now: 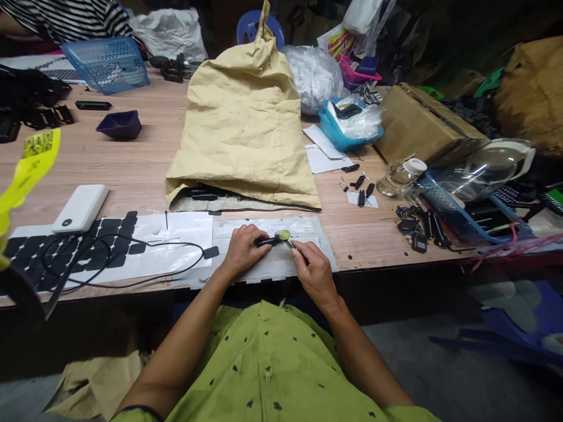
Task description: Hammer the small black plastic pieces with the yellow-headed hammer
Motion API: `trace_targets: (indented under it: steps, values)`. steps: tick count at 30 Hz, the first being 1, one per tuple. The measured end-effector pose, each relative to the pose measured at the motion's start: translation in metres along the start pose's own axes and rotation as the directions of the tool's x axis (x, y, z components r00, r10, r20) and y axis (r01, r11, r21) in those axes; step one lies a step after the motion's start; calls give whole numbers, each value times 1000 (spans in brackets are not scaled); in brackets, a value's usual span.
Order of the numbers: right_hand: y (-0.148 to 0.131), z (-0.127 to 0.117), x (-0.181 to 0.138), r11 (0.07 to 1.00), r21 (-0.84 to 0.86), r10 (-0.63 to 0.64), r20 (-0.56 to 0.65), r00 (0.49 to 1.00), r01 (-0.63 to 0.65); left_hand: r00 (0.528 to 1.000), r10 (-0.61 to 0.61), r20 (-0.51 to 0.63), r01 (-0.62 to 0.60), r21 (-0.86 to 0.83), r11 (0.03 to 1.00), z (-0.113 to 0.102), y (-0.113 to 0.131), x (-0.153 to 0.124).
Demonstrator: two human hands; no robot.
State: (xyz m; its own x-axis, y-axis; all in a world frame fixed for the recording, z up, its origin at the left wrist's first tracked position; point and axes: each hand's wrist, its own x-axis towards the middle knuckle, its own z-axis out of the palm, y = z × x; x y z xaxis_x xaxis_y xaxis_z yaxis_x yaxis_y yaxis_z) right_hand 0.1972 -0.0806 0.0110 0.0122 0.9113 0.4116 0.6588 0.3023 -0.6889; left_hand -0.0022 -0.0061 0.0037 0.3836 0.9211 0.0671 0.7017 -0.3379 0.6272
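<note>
My left hand (244,249) is closed around a slim black part (266,241), keeping it low over a grey sheet (308,225) near the table's front edge. A small yellow-green round piece (284,234) sits at the part's right end. In my right hand (315,272) is a thin metal-tipped tool (290,243), pinched between thumb and fingers, its tip against or close beside the round piece. The tool's exact kind is too small to tell. Just beyond my hands lies a tan cloth sack (246,135), with black pieces (202,193) showing at its open mouth.
To the left are a white power bank (81,208), a black cable (153,243) and a sheet of black stickers (94,252). A yellow tag (29,170) hangs close in front. Small black parts (361,196), a clear bottle (400,176) and a blue basket (461,217) stand right.
</note>
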Motion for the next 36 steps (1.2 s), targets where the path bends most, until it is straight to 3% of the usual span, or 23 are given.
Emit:
trace_targets:
  steps: [18,23,29,32,36]
  values:
    - [-13,7,4,998,-46,-51,60,997,53,999,-39,-3,39,-27,999,0,4,2]
    - [-3,9,5,994,-94,-48,60,997,53,999,-37,-3,37,-39,999,2,6,2]
    - [31,-2,23,924,-380,-70,-101,992,26,999,-45,-11,45,-30,999,4,7,1]
    - [48,-2,26,850,-527,-86,-108,990,16,999,-39,1,39,-58,998,3,4,1]
    - [55,3,23,834,-552,-50,-102,994,-14,999,-34,-1,33,-106,994,-1,1,-1]
